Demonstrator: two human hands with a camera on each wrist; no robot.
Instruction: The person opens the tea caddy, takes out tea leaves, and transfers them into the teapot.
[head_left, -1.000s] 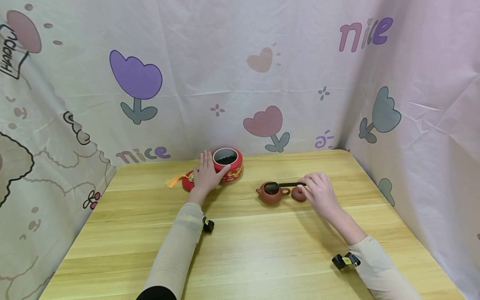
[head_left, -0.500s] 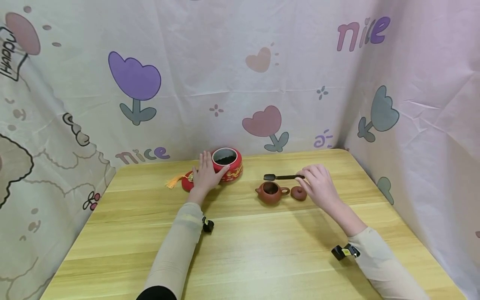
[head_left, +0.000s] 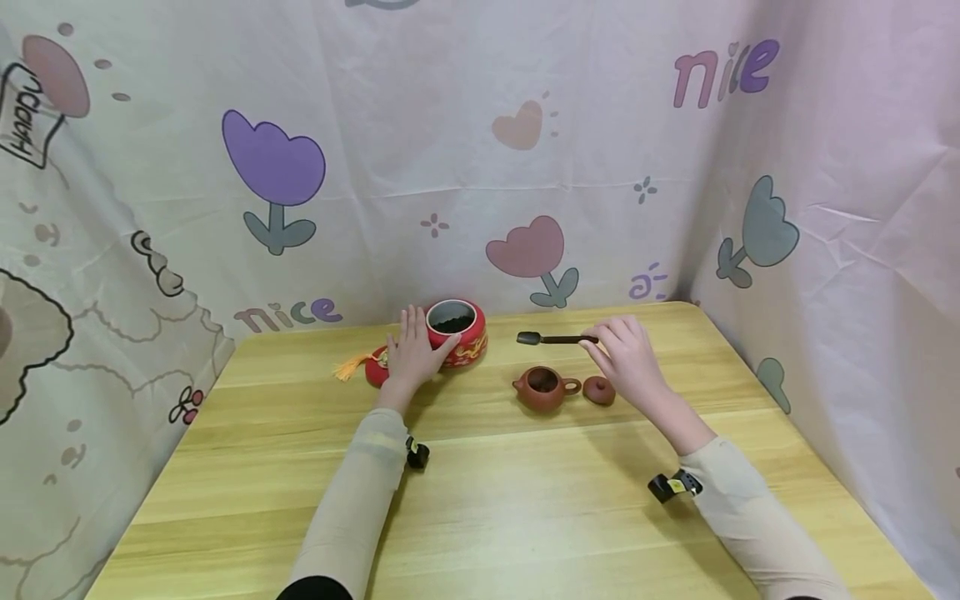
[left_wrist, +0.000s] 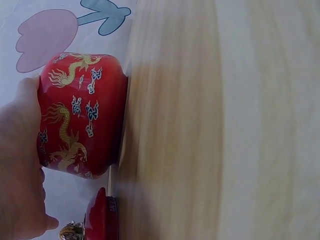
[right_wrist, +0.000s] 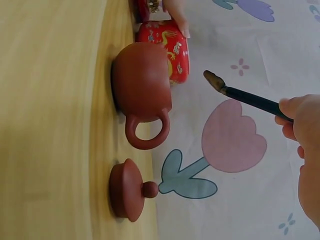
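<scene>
My left hand (head_left: 414, 354) rests against the side of a red jar (head_left: 468, 346), fingers straight and thumb spread across its front. Gold dragons decorate the jar (left_wrist: 75, 115), and dark loose bits, like tea leaves, lie inside it. My right hand (head_left: 628, 360) pinches the dark handle of a small scoop (head_left: 558, 339). The scoop is raised behind and above a brown clay teapot (head_left: 543, 398), its blade pointing left toward the jar. In the right wrist view the scoop's blade (right_wrist: 214, 80) carries no visible heap. The open-topped teapot has dark matter inside.
The teapot's lid (head_left: 599, 390) lies right beside its handle. Left of the jar, partly behind my left hand, is a red jar lid (head_left: 375, 371) with a yellow tassel (head_left: 350, 366). A printed cloth (head_left: 375, 167) hangs behind the wooden table (head_left: 480, 500).
The scoop has lifted out of the teapot's mouth and moved up, back and slightly left with my right hand. The left hand stays against the jar.
</scene>
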